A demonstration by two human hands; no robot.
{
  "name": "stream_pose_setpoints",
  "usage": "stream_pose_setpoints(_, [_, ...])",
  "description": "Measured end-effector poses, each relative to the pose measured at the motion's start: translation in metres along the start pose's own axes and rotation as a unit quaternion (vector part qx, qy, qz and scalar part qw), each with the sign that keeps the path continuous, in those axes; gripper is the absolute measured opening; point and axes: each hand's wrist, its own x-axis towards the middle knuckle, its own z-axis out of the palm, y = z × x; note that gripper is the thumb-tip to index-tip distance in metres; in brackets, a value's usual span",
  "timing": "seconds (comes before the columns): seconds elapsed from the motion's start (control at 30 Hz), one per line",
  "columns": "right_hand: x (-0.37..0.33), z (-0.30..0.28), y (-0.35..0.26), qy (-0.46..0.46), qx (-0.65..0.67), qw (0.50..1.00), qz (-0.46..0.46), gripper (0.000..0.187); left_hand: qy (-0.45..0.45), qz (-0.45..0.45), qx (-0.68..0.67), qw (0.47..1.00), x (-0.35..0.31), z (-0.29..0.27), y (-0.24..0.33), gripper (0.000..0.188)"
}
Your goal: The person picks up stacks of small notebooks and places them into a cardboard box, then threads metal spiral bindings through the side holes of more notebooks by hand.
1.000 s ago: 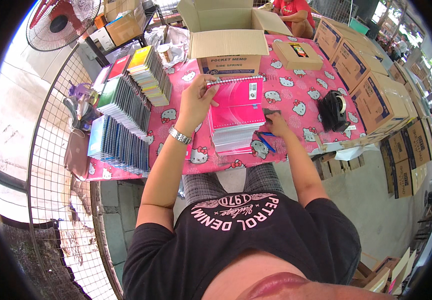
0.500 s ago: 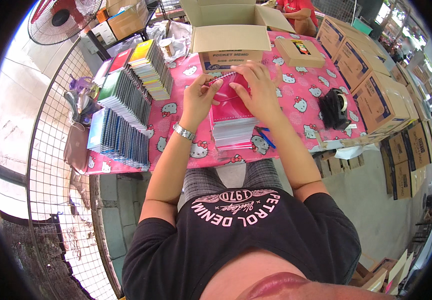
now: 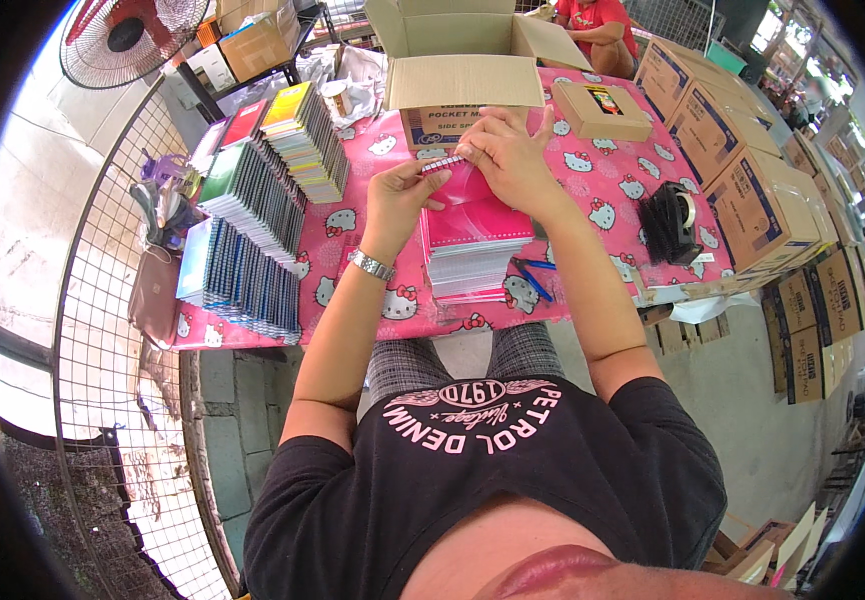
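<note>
A pink spiral notebook [image 3: 466,184] is tilted up above a stack of pink-covered notebooks [image 3: 473,262], its wire binding along the far edge. My left hand [image 3: 400,203] pinches the binding's left end between thumb and fingers. At the binding's right end, my right hand [image 3: 515,165] closes its thumb and index finger on the notebook, with the other fingers bent above. The pinched tips are partly hidden. Beside the stack, to the right, lies a small blue-handled tool [image 3: 536,278], perhaps pliers.
Spiral notebooks [image 3: 245,285] stand in several stacks at the left. An open carton [image 3: 465,82] and a flat brown box [image 3: 603,107] are at the back. A black tape dispenser [image 3: 671,222] sits at the right, near stacked cartons [image 3: 758,205]. Another person [image 3: 598,30] sits beyond.
My right hand has shifted up along the notebook, its thumb moving from the cover to the binding. The notebook's far edge is now turned up more.
</note>
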Motion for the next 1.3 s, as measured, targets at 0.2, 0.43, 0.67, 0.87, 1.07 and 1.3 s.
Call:
stream_pose_setpoints(0.2, [-0.014,-0.001,-0.061,0.196,0.077,0.977,0.046,0.014,0.110,0.248,0.203,0.941,-0.001,-0.003,-0.011,0.017])
stream_pose_setpoints(0.43, [-0.007,0.015,-0.076,0.229,0.197,0.950,0.075,0.014,0.199,0.464,0.429,0.749,-0.008,-0.001,0.020,0.040])
stream_pose_setpoints(0.67, [-0.010,0.044,-0.095,0.010,0.652,0.706,0.276,0.019,0.190,0.457,0.453,0.741,-0.014,-0.050,0.010,0.034])
stream_pose_setpoints(0.87, [-0.071,-0.009,0.077,0.178,0.109,0.970,0.125,0.027,0.114,0.105,0.564,0.811,-0.035,-0.121,-0.038,0.017])
stream_pose_setpoints(1.07, [-0.237,0.015,0.253,-0.141,-0.301,0.820,0.467,0.033,-0.036,-0.055,0.533,0.843,-0.020,-0.140,-0.185,0.032])
stream_pose_setpoints(1.3, [-0.271,0.002,0.264,-0.158,-0.365,0.849,0.347,0.034,0.142,-0.038,0.344,0.927,-0.026,-0.164,-0.201,0.033])
